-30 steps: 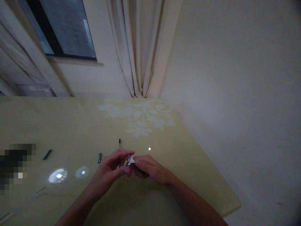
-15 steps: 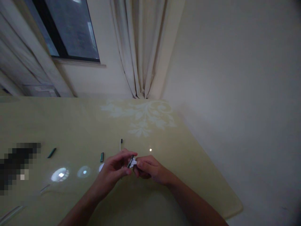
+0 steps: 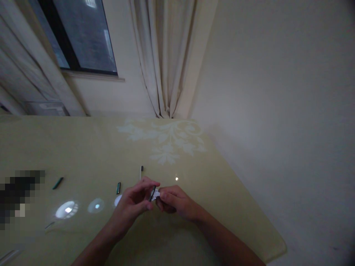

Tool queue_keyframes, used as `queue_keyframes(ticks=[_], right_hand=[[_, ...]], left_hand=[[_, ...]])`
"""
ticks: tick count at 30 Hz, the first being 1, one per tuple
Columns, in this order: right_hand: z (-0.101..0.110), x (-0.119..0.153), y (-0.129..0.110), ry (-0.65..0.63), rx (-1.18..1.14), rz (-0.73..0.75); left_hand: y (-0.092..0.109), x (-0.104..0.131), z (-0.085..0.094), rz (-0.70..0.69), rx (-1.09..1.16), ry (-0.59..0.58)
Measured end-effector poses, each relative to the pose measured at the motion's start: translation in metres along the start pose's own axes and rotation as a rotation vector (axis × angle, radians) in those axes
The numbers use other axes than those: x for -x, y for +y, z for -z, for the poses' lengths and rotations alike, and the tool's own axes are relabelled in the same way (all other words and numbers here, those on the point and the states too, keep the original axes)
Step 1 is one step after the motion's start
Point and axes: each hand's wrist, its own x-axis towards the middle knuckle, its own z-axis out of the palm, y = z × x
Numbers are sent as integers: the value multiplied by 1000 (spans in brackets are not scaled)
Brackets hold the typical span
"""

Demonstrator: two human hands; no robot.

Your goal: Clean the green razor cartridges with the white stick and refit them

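My left hand (image 3: 134, 199) grips a small dark strip-shaped piece (image 3: 152, 193) between thumb and fingertips. Against its right side is a small shiny silver-white piece (image 3: 156, 194), pinched by the thumb and curled fingers of my right hand (image 3: 173, 199). The two pieces touch or are joined; which of these cannot be made out. Just beyond my left fingers, a thin white stick with a black end (image 3: 142, 169) lies on the table, its near part hidden by the hand. A short dark-green and black piece (image 3: 118, 188) lies left of it.
Another dark-green piece (image 3: 58, 183) rests farther left on the pale yellow-green table (image 3: 105, 147). Clear thin strips (image 3: 50, 225) lie at the lower left, near a pixelated dark patch. Curtains (image 3: 166, 59) hang beyond the far edge; a wall borders the right.
The view has shifted slightly, so the table items appear a little lower and farther left. Both hands keep their hold, with the pieces turned very slightly.
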Motion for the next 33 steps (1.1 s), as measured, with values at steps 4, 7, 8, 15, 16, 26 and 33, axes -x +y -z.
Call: queue_keyframes(ticks=[4,7,8,15,16,26,33], right_hand=[[0,1,-2,-7,26,8],[-1,1,-3,-2,32,11],[-1,1,-3,6,30,10],[2,3,-6,49,24,-3],[3,2,-5,49,20,-9],[29,-9,-3,228,-52,71],[63,-14,-15,488,-120,191]], left_hand=[[-7,1,3,24,37,-21],[-8,1,4,9,39,-16],[-8,1,4,0,31,-5],[-2,-2,6,-1,-24,48],[-2,-2,5,6,-26,47],[-5,-7,-4,-120,-536,119],[-22,-47,-33,-110,-1062,-121]])
